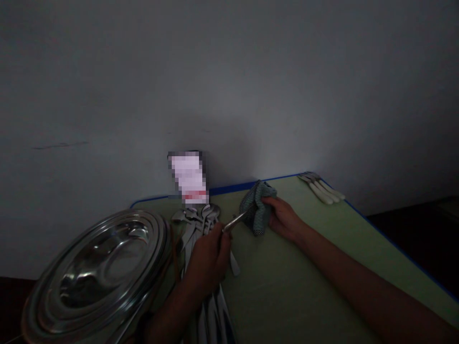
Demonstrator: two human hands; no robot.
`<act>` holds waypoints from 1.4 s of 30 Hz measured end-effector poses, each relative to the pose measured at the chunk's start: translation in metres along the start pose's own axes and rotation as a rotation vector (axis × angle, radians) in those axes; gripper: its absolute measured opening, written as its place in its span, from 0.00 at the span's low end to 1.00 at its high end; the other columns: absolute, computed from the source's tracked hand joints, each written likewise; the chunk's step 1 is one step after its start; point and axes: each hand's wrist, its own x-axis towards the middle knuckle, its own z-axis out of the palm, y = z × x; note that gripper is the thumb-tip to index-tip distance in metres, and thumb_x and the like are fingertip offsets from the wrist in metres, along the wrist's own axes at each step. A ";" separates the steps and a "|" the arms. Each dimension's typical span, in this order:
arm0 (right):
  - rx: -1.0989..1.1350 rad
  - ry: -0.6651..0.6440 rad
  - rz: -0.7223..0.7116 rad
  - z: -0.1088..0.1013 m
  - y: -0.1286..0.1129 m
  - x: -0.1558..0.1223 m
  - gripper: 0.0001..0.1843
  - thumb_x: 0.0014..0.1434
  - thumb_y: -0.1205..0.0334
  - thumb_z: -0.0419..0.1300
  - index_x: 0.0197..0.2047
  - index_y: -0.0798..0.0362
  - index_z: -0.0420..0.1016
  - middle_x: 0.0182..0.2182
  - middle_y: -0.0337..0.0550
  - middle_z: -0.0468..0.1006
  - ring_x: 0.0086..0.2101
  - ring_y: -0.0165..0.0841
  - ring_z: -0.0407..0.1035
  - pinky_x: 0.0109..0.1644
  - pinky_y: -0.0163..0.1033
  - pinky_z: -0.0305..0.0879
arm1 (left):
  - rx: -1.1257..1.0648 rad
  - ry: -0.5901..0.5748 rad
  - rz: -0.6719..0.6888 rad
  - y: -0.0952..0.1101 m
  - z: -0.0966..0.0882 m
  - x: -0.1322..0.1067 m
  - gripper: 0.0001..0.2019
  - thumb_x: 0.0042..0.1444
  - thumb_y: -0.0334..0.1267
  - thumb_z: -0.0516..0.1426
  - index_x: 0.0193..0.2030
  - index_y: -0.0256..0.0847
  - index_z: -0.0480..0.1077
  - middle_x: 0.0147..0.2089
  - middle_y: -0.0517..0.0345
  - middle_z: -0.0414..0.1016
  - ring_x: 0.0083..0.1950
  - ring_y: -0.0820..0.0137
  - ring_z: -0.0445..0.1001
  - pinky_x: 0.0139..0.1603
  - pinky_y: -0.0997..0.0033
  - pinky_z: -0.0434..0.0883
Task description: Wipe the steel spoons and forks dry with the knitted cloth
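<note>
My left hand (208, 260) is closed round the handle of a metal utensil (234, 221), a spoon or the like, whose far end is hidden. My right hand (283, 217) grips a grey-blue checked cloth (256, 206) that is wrapped over that hidden end. Both hands hover just above a pale green table (287, 277). Under my left hand lies a pile of several metal spoons (195, 220), fanned out on the table.
A stack of shiny steel plates (96, 272) stands at the left front. White-handled cutlery (322, 187) lies at the far right corner. A small blurred card (189, 177) leans on the grey wall behind. The table has a blue edge (394, 243).
</note>
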 end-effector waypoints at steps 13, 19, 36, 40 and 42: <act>0.023 0.008 0.031 0.000 0.002 0.001 0.08 0.47 0.74 0.57 0.31 0.54 0.72 0.26 0.38 0.79 0.32 0.33 0.74 0.43 0.40 0.69 | 0.004 -0.151 0.081 0.006 -0.005 -0.002 0.14 0.63 0.44 0.42 0.28 0.42 0.57 0.23 0.64 0.63 0.24 0.72 0.65 0.25 0.74 0.56; 0.020 0.009 0.056 0.000 0.002 0.001 0.08 0.48 0.73 0.56 0.32 0.54 0.72 0.26 0.39 0.79 0.31 0.33 0.74 0.42 0.40 0.70 | 0.018 -0.127 0.185 0.007 -0.005 -0.003 0.13 0.62 0.42 0.44 0.29 0.41 0.58 0.25 0.63 0.64 0.26 0.73 0.65 0.26 0.75 0.58; 0.009 0.002 0.099 0.000 0.002 0.001 0.06 0.51 0.72 0.56 0.32 0.55 0.72 0.26 0.39 0.79 0.30 0.31 0.73 0.42 0.38 0.69 | -0.062 -0.095 0.147 0.004 -0.003 -0.005 0.12 0.62 0.42 0.44 0.32 0.41 0.61 0.24 0.63 0.66 0.24 0.73 0.66 0.24 0.76 0.59; 0.000 -0.009 0.103 0.000 0.002 0.000 0.06 0.50 0.72 0.56 0.32 0.55 0.72 0.26 0.39 0.79 0.32 0.32 0.73 0.42 0.38 0.69 | -0.142 -0.107 0.095 0.003 -0.004 -0.007 0.13 0.64 0.42 0.41 0.34 0.41 0.61 0.24 0.64 0.65 0.24 0.73 0.65 0.25 0.75 0.59; -0.003 -0.020 0.104 0.000 0.002 0.000 0.06 0.50 0.71 0.57 0.32 0.54 0.72 0.27 0.39 0.79 0.33 0.33 0.74 0.42 0.38 0.69 | -0.145 -0.110 0.095 0.003 -0.004 -0.008 0.14 0.64 0.42 0.40 0.34 0.41 0.61 0.25 0.64 0.65 0.25 0.73 0.65 0.26 0.74 0.59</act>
